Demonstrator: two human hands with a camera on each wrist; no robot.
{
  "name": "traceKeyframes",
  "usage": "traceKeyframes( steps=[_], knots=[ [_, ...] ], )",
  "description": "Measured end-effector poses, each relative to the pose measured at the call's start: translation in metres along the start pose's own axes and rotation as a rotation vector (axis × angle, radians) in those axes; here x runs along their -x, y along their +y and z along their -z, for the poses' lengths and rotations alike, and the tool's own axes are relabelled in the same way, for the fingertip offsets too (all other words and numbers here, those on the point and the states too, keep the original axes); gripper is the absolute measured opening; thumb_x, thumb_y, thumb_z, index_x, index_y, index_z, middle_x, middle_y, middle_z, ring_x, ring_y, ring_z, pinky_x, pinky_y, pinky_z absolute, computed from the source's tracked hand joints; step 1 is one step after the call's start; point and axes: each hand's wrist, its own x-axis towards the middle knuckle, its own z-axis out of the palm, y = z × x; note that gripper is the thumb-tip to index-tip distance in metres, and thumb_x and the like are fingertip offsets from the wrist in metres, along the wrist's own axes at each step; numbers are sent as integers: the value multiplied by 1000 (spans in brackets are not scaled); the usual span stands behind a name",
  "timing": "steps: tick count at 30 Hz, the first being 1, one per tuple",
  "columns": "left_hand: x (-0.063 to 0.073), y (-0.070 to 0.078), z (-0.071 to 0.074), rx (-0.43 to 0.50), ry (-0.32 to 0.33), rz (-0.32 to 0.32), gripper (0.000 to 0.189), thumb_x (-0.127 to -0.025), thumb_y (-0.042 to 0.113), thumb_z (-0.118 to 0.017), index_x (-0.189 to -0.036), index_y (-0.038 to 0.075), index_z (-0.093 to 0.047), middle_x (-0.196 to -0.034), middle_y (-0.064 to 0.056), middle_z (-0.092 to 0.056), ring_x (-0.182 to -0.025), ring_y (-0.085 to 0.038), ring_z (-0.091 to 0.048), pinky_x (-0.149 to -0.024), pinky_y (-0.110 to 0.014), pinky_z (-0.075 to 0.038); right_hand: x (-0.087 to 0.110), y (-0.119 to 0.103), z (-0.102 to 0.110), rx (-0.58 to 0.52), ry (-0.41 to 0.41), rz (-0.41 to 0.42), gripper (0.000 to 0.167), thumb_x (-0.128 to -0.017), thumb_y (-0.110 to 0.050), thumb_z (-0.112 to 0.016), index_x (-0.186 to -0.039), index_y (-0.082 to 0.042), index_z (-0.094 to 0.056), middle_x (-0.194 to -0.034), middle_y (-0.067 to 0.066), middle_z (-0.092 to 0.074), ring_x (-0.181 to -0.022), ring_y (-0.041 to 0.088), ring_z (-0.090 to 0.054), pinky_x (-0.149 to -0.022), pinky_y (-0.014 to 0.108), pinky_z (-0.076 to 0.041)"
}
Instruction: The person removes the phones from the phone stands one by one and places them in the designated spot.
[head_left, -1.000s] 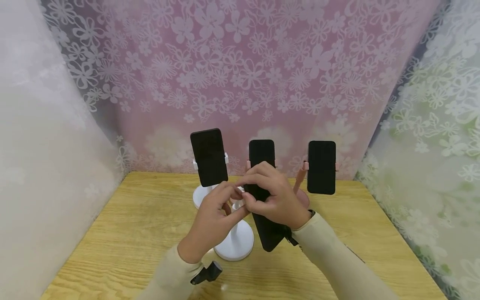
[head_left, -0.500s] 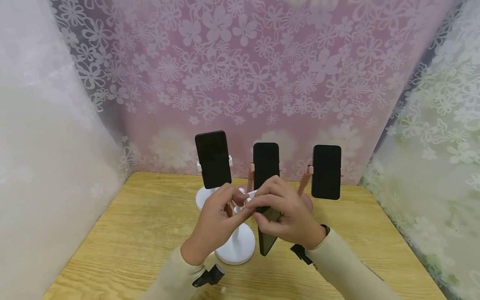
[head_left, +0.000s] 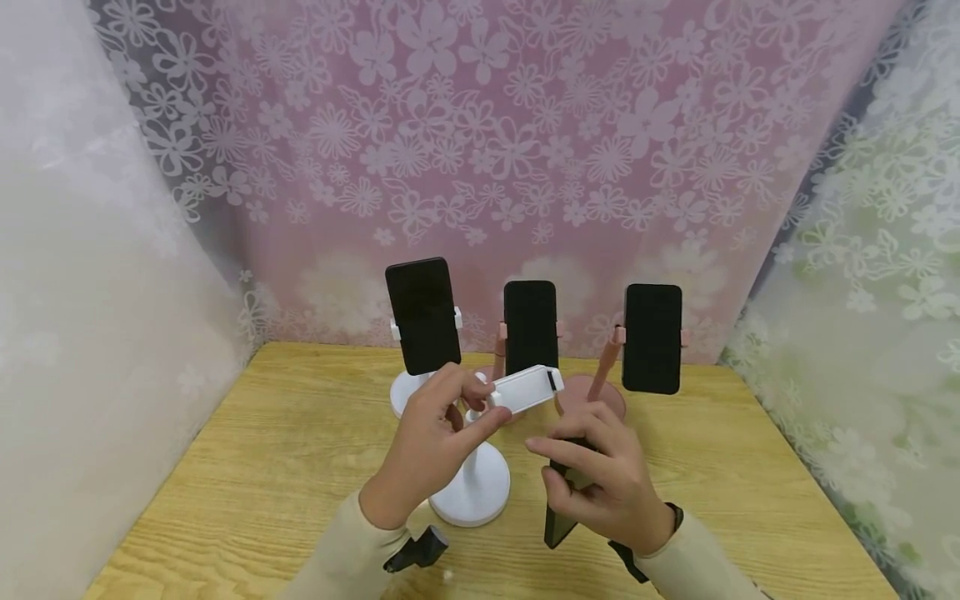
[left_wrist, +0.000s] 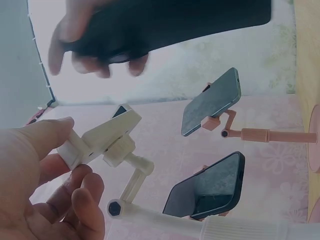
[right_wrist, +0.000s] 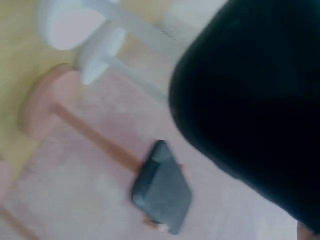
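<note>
My left hand (head_left: pixel 427 437) pinches the near end of a white phone holder clamp (head_left: pixel 527 390) between thumb and fingers. The clamp tops a jointed white stand, whose round base (head_left: pixel 471 493) rests on the wooden table. Nothing lies between the clamp's two end grips. To the right and nearer the body, my right hand (head_left: pixel 611 483) holds a black phone (head_left: pixel 558 523), tilted and partly covered by the fingers. That phone (right_wrist: pixel 255 105) fills much of the right wrist view. In the left wrist view the phone (left_wrist: pixel 195 22) is up beyond the clamp, apart from it.
Behind stand another white stand carrying a phone (head_left: pixel 423 315) and two pink stands carrying phones, one in the middle (head_left: pixel 531 325) and one at right (head_left: pixel 652 337). A flowered pink curtain (head_left: pixel 480 150) closes off the table's back edge (head_left: pixel 322 346).
My right hand has drawn away from the left, down and to the right, taking the phone along. The white clamp, hidden behind the fingers before, now shows. My left hand stays nearly in place.
</note>
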Motion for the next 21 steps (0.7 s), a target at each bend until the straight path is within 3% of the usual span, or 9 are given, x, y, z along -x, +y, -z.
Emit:
traceKeyframes(
  steps=[4,8,14,21],
  knots=[
    [1,1,0,-8,-6,3,17,-92,17,-81,-100,16,-66,-92,4,-62,-79,-9,-55,-59,-24,-49,26,0,2,81,-24,0,26,-101,-17,-57,-105,-3,-78,-85,8,-63,-74,18,-52,-60,23,-42],
    [1,2,0,-34,-5,-3,16,-93,18,-80,-101,16,-66,-92,4,-61,-75,-10,-53,-59,-24,-48,54,2,7,149,-95,-19,29,-101,-19,-56,-108,-2,-78,-87,6,-65,-74,19,-55,-63,27,-48],
    [1,3,1,-56,-6,3,18,-92,18,-81,-100,15,-65,-92,6,-61,-75,-11,-54,-59,-24,-48,85,9,16,186,-168,-118,31,-100,-22,-57,-115,-5,-78,-92,4,-68,-80,19,-58,-65,26,-48],
    [1,3,1,-39,-14,14,18,-92,17,-81,-101,15,-66,-93,3,-62,-79,-9,-56,-59,-24,-48,108,10,24,252,-249,-210,36,-102,-27,-56,-126,-10,-75,-98,1,-69,-80,14,-56,-61,24,-47]
  ],
)
